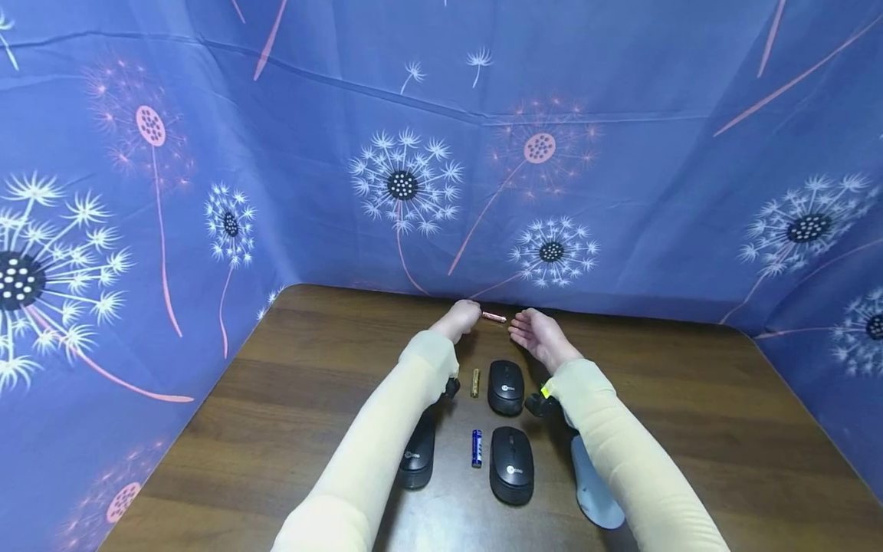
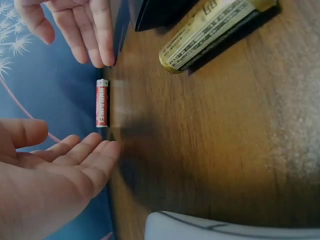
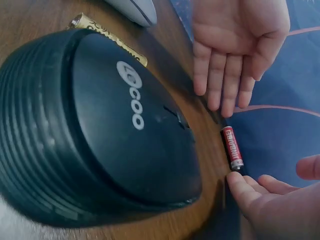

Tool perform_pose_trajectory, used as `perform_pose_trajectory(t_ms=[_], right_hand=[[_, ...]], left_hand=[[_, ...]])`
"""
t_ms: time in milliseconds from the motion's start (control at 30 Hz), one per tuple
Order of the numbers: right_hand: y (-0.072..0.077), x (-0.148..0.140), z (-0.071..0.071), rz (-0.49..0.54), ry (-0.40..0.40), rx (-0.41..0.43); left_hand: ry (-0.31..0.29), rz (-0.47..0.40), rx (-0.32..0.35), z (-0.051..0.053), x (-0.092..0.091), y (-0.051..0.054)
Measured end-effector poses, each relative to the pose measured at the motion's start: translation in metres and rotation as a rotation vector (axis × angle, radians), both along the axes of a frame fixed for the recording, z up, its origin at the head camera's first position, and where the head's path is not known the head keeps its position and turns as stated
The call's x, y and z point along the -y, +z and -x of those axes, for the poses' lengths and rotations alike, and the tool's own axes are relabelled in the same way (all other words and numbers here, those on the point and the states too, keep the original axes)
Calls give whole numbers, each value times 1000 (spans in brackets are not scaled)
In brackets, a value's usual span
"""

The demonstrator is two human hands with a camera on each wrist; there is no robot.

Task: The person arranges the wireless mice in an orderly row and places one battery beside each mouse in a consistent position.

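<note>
A red-and-white battery (image 1: 494,317) lies near the table's far edge, between the two hands. My left hand (image 1: 461,318) is at its left end, fingers extended and palm turned inward. On the other side is my right hand (image 1: 539,336), its fingers loosely stretched toward the battery. In the left wrist view, the battery (image 2: 102,103) sits in the gap between both sets of fingertips, and neither hand grips it. The right wrist view shows the right hand (image 3: 280,200) with a fingertip very close to the battery's end (image 3: 232,149); whether it touches, I cannot tell.
Nearer me lie a gold battery (image 1: 475,382) and a blue battery (image 1: 477,448). Black mice stand at the middle (image 1: 507,387), front (image 1: 512,465) and left (image 1: 417,454), the left one partly covered by the sleeve. A grey-blue mouse (image 1: 596,487) is beside the right forearm. Patterned blue cloth (image 1: 441,253) hangs behind.
</note>
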State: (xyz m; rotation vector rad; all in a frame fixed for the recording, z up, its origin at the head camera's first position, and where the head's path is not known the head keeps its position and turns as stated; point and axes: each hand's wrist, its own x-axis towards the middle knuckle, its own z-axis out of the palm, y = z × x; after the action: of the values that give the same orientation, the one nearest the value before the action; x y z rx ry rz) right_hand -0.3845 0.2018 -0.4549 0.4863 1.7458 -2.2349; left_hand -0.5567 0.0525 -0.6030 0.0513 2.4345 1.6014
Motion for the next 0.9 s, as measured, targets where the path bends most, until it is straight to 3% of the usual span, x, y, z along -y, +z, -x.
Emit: perform_pose_trajectory(t_ms=[67,167,267,333,367,433,467,533,600,667,700,733,800,833,900], right_hand=[[-30,-14,23,92,36,-57],[-50,-18,40,139,34,-50],[-34,-8,27,100,11,-42],[-22,0,16,84,-12,-21],[-25,-2,19,95,-10,-30],[-44,-12,34,141,1,-57],[-60,-19,48,158,11,-66],[-75,-25,61,193,6,-66],[-92,-31,76,171,-2,-67],[-96,-29,80,150,-34,-50],[-117,-36,98,150,-42,-45],[-123,-37,103,140,-56,-47],[-124,-36,101,166,-45,-76],[-120,-32,97,148,-63,-66],[-118,-29,93,125,-65,-68]], left_hand=[[-15,34,-22,16,2,-16],[-65,64,-57,51,5,-53],[-93,37,-19,91,2,-95],[-95,1,8,111,-3,-117],[-89,-13,17,119,-7,-125],[-83,-34,26,121,-13,-129],[-81,-28,21,117,-15,-125],[-79,-5,11,106,-19,-115],[-73,8,3,83,-20,-93],[-64,19,-16,49,-16,-60],[-62,19,-15,47,-16,-59],[-61,15,-18,44,-15,-57],[-58,13,-31,48,-16,-65],[-61,11,-35,55,-17,-73],[-68,16,-37,81,-22,-102]])
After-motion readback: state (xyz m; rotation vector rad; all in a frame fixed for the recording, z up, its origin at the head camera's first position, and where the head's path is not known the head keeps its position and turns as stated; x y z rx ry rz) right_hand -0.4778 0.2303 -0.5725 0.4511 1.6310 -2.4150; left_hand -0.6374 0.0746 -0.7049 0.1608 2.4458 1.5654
